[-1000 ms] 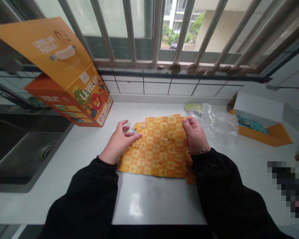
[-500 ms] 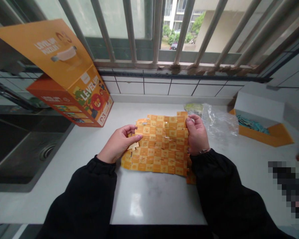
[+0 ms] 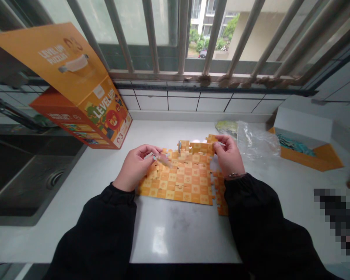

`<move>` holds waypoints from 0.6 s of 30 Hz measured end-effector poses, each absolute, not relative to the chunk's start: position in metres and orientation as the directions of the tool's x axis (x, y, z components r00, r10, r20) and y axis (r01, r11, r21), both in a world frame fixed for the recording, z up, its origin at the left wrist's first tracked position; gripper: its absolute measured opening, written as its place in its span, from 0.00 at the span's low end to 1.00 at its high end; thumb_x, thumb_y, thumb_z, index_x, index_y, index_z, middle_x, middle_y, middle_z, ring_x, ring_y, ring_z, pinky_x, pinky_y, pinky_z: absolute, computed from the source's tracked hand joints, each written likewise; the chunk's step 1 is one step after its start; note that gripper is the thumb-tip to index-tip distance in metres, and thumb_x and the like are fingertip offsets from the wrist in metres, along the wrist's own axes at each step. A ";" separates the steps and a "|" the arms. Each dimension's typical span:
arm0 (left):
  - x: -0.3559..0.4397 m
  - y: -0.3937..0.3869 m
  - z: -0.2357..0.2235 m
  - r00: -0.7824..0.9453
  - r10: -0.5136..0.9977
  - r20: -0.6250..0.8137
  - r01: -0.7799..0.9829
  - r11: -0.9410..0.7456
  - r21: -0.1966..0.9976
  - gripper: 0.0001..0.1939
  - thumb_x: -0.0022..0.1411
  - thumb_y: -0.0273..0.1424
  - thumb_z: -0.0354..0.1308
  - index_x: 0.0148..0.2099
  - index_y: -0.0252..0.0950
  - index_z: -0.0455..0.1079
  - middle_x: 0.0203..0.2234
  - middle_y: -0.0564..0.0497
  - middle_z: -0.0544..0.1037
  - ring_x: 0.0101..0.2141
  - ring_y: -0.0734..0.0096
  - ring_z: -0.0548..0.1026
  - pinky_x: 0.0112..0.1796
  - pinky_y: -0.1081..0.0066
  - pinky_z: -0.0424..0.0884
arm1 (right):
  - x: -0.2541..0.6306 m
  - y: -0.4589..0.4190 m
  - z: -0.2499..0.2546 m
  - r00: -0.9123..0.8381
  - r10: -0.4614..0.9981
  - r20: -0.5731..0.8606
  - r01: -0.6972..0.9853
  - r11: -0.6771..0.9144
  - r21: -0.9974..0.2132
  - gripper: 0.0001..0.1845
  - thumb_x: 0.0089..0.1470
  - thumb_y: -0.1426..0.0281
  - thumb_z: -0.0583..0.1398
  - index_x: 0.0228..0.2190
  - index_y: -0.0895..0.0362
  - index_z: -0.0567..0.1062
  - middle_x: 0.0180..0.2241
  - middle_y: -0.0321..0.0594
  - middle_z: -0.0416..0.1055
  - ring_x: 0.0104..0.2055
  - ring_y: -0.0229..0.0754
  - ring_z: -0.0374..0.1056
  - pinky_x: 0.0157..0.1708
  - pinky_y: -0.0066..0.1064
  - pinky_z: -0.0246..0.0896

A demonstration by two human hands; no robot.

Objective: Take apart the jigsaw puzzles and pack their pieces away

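Note:
An assembled jigsaw puzzle, face down with an orange checked back, lies on the white counter in front of me. My left hand pinches its far left corner, where pieces are lifted and bent. My right hand grips the far right corner, which is raised off the counter. The far edge is buckling and a few pieces stand up or come apart. A strip of loose joined pieces lies under my right wrist.
An orange puzzle box stands tilted at the back left beside a dark sink. A clear plastic bag lies right of the puzzle. An open orange and white box holds teal pieces at the right. Window bars run behind.
The puzzle's far edge was lifted towards me, then dropped back partly. It has buckled and broken along the far edge, and both hands moved closer together.

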State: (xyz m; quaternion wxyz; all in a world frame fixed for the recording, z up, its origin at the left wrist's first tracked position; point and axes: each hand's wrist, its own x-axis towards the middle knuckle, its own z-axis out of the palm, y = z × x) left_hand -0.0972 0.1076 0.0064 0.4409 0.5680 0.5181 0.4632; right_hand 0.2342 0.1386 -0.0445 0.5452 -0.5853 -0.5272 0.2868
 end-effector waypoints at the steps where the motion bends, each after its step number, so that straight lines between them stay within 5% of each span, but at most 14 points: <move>1: -0.097 0.107 0.008 0.032 0.994 0.103 0.184 -0.107 0.977 0.06 0.61 0.32 0.68 0.36 0.37 0.75 0.44 0.45 0.86 0.49 0.58 0.83 0.52 0.61 0.77 | 0.235 0.138 -0.045 0.268 0.936 0.230 0.361 0.124 -0.924 0.20 0.62 0.56 0.61 0.52 0.52 0.75 0.54 0.49 0.77 0.47 0.49 0.77 0.43 0.42 0.77; 5: -0.095 0.107 0.010 0.040 0.991 0.127 0.247 -0.133 0.960 0.01 0.63 0.30 0.62 0.37 0.38 0.74 0.45 0.46 0.86 0.50 0.58 0.83 0.55 0.60 0.75 | 0.234 0.133 -0.043 0.194 0.922 0.335 0.620 0.149 -0.770 0.21 0.62 0.57 0.62 0.50 0.55 0.80 0.59 0.57 0.72 0.63 0.59 0.70 0.59 0.55 0.72; 9: -0.097 0.109 0.005 0.004 0.995 0.096 0.436 -0.088 0.896 0.05 0.64 0.33 0.59 0.38 0.38 0.76 0.40 0.48 0.85 0.43 0.59 0.83 0.47 0.62 0.75 | 0.231 0.129 -0.040 0.092 0.902 0.422 0.757 0.212 -0.618 0.20 0.63 0.59 0.62 0.50 0.58 0.81 0.56 0.59 0.72 0.65 0.60 0.68 0.68 0.57 0.63; 14: -0.106 0.112 0.001 0.018 0.995 0.100 0.627 -0.089 0.774 0.11 0.66 0.36 0.59 0.46 0.39 0.80 0.39 0.49 0.85 0.38 0.61 0.81 0.41 0.64 0.72 | 0.231 0.126 -0.037 0.083 0.922 0.378 0.794 0.168 -0.584 0.20 0.64 0.60 0.61 0.51 0.59 0.81 0.51 0.57 0.75 0.55 0.59 0.73 0.62 0.53 0.69; 18: -0.114 0.113 -0.001 0.275 0.956 0.102 0.698 -0.272 0.662 0.18 0.61 0.45 0.71 0.49 0.41 0.83 0.44 0.45 0.84 0.43 0.56 0.79 0.48 0.61 0.72 | 0.234 0.126 -0.038 0.105 0.942 0.318 0.821 0.099 -0.562 0.19 0.65 0.60 0.60 0.50 0.57 0.80 0.49 0.55 0.77 0.50 0.56 0.74 0.56 0.49 0.71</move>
